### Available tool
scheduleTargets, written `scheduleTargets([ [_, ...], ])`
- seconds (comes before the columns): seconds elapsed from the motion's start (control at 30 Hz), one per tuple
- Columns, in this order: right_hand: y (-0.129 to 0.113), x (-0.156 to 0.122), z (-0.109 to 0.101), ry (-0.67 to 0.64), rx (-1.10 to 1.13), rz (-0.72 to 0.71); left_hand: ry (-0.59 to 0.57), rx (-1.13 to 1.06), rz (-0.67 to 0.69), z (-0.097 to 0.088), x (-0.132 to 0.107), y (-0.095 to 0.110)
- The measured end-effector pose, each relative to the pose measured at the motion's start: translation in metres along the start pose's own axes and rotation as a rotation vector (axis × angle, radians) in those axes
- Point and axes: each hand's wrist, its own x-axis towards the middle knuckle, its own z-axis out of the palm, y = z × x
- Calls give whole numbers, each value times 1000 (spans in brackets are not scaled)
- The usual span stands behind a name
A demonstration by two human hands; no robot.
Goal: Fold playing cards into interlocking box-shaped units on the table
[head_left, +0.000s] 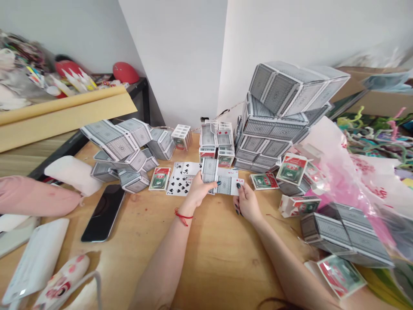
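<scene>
My left hand (198,189) is closed on an upright playing card (209,170), its grey patterned back toward me; whether it is one card or a few I cannot tell. The thumb lies across its lower edge. My right hand (247,200) pinches the right end of a row of joined cards (225,184), where a red 3 shows at the corner. Face-up spade cards (179,183) lie flat on the table to the left of my hands. Behind the hands stand card boxes (225,156) with loose cards on top.
A tall stack of blocks built from cards (271,125) rises at the right. Smaller card blocks (121,146) stand at the left, near a black phone (103,213). Red-and-green card boxes (292,168), pink plastic (351,185) and a white power bank (38,258) lie around the table.
</scene>
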Motion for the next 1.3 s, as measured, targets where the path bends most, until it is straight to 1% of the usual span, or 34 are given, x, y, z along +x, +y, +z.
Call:
scheduleTargets([
  [0.23, 2, 0, 0, -11, -34, 0, 21, 18, -16, 3, -2, 0],
  [0.6, -1, -1, 0, -22, -50, -8, 16, 12, -4, 4, -3, -2],
  [0.83, -4, -2, 0, -35, -37, 1, -24, -50, -18, 6, -4, 2],
  [0.97, -5, -2, -1, -31, -41, -8, -6, -19, -20, 6, -5, 2],
  [1.17, -3, -2, 0, -14, -44, -2, 51, 51, 2, 7, -6, 2],
  [1.3, -2, -3, 1, 16, -43, 3, 39, 62, 3, 9, -6, 3],
])
